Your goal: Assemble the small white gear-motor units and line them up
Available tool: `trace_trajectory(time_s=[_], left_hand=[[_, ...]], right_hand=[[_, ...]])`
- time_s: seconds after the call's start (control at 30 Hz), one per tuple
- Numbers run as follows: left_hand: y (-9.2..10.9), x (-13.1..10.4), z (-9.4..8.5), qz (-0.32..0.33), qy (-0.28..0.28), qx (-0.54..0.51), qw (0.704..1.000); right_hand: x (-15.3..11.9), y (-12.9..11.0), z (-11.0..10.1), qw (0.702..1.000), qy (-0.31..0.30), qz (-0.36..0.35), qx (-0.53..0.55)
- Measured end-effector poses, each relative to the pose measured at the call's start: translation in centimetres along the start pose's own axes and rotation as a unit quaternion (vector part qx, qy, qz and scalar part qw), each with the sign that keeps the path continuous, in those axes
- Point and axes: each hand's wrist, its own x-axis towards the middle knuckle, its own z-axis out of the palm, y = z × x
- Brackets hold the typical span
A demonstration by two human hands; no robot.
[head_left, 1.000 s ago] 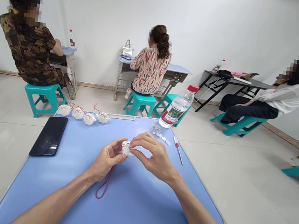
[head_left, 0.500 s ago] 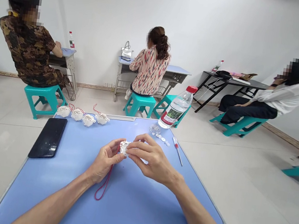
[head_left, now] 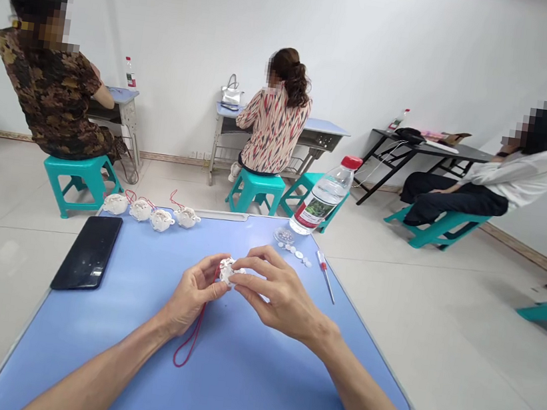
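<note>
My left hand (head_left: 194,292) holds a small white round casing (head_left: 226,271) between thumb and fingers, above the desk. A red cord loop (head_left: 189,348) hangs from the casing on the near side. The fingers of my right hand (head_left: 275,289) are bent together against the casing's right side and partly cover it. Anything small between those fingertips is hidden. Beyond my right hand, several small white discs (head_left: 299,255) lie beside a clear shallow dish (head_left: 284,236). A screwdriver (head_left: 326,278) with a red and clear handle rests to their right.
Similar white round casings (head_left: 161,220) with red cords line the desk's far left edge. A black phone (head_left: 88,253) lies at left. A water bottle (head_left: 323,198) stands at the far right corner of the blue desk (head_left: 251,377). Three people sit on green stools beyond.
The fingers of my right hand have shifted slightly on the casing, and more of its white surface shows. My left hand keeps its hold in the same place.
</note>
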Motion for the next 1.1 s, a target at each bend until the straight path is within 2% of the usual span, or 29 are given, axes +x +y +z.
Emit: trace_trajectory(time_s=[0.3,0.5,0.7,0.93,1.1], left_hand=[[0.2,0.0,-0.1,0.001,0.011,0.012,1.000],[0.3,0.0,0.0,0.001,0.013,-0.004,1.000],[0.3,0.0,0.1,0.001,0.022,-0.006,1.000],[0.2,0.0,0.1,0.002,0.022,-0.002,1.000],[0.1,0.0,0.0,0.000,0.017,0.001,1.000]], right_hand=[[0.0,-1.5,-0.2,0.998,-0.020,0.028,-0.045],[-0.1,-0.7,0.0,0.999,0.009,0.045,-0.001],[0.0,-0.4,0.1,0.999,0.001,0.046,0.027],[-0.2,-0.5,0.1,0.999,-0.016,0.033,0.001],[-0.2,-0.6,0.3,0.999,-0.007,0.033,0.015]])
